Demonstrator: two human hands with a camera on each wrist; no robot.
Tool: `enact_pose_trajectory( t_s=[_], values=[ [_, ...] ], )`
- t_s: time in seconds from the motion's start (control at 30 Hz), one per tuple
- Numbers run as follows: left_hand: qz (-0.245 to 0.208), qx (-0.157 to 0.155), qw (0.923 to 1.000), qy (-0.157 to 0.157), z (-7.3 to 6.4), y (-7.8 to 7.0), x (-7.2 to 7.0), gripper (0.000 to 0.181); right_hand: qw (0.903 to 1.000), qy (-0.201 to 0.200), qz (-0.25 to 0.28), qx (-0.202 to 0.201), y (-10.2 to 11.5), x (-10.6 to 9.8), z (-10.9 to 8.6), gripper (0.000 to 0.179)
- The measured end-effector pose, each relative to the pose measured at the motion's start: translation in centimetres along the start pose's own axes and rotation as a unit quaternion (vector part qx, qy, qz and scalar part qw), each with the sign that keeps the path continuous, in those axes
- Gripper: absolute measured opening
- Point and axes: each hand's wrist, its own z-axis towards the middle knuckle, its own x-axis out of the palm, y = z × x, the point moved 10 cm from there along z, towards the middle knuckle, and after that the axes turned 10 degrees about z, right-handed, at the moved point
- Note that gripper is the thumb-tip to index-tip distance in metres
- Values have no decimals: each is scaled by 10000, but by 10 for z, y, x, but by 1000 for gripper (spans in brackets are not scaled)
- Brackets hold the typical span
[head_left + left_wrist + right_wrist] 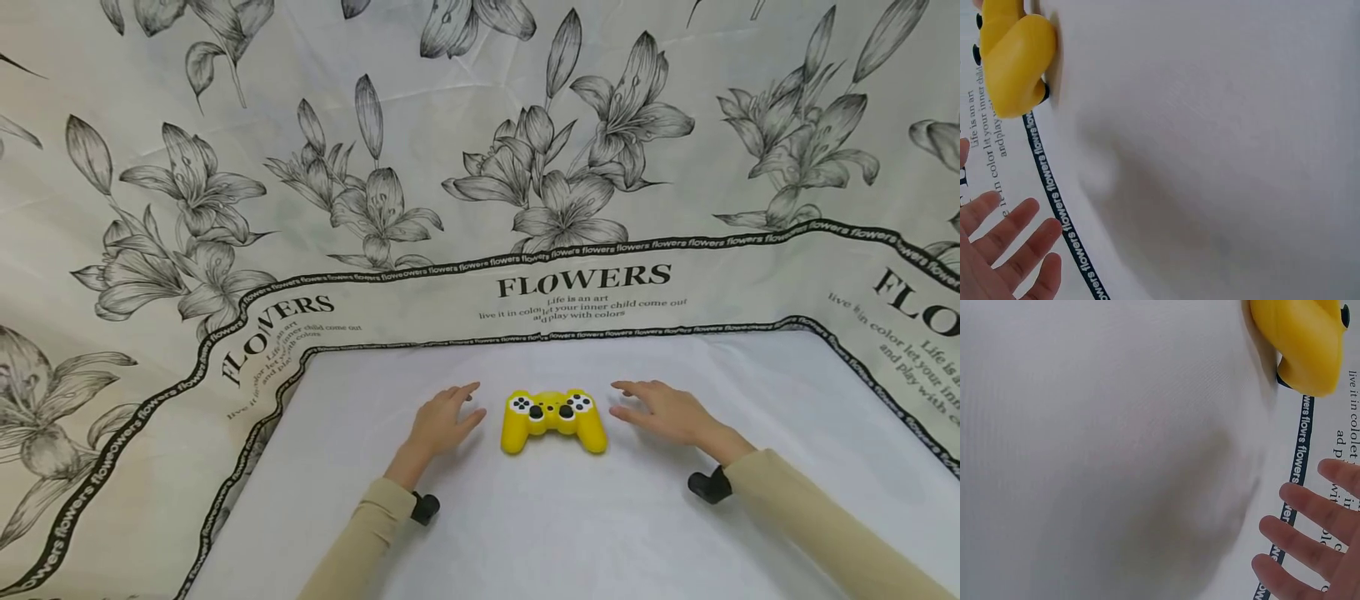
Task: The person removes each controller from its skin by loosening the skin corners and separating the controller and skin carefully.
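Note:
A yellow game controller with black thumbsticks and white button areas lies on the white table, its grips toward the person. To its left, apart from it, is my left hand, fingers spread and nothing held. My right hand hovers on the other side, also apart, with its fingers extended toward the controller. The left wrist view shows one end of the controller above the spread left fingers. In the right wrist view the other end of the controller appears above the right fingers.
White cloth covers the table. Behind it hangs a fabric backdrop printed with lilies and the word FLOWERS, curving round both sides. A black wrist device is on the left wrist, another black device on the right.

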Motion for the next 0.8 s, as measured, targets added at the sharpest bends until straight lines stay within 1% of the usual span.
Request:
enact_pose_trajectory(
  t_s=[0.03, 0.13, 0.23, 0.3, 0.4, 0.47, 0.6, 0.7, 0.8],
  values=[
    [-122, -84, 9999, 37, 0, -1, 1, 51, 10000, 26, 36, 52, 0, 1, 0, 65],
    [-802, -372, 9959, 174, 2, -3, 4, 49, 9994, 110, 260, 205, -1, 5, 1, 67],
    [-1463, -571, 9873, 246, 5, -8, 7, 46, 9977, 199, 600, 242, 1, 7, 2, 67],
    [-1766, -652, 9818, 260, 7, -11, 9, 45, 9959, 231, 846, 232, 2, 8, 2, 66],
    [-2049, -823, 9750, 251, 7, -13, 13, 45, 9925, 205, 1184, 219, 4, 11, 3, 64],
    [-2184, -990, 9704, 282, 5, -14, 16, 46, 9886, 207, 1474, 219, 4, 14, 3, 64],
    [-2303, -1220, 9647, 377, -3, -16, 22, 49, 9777, 238, 2051, 384, 3, 20, 3, 64],
    [-2415, -1329, 9605, 389, -7, -16, 24, 52, 9718, 200, 2292, 512, 1, 22, 1, 66],
    [-2703, -1493, 9502, 412, -7, -13, 26, 57, 9646, 149, 2574, 550, 1, 23, 1, 67]
  ],
)
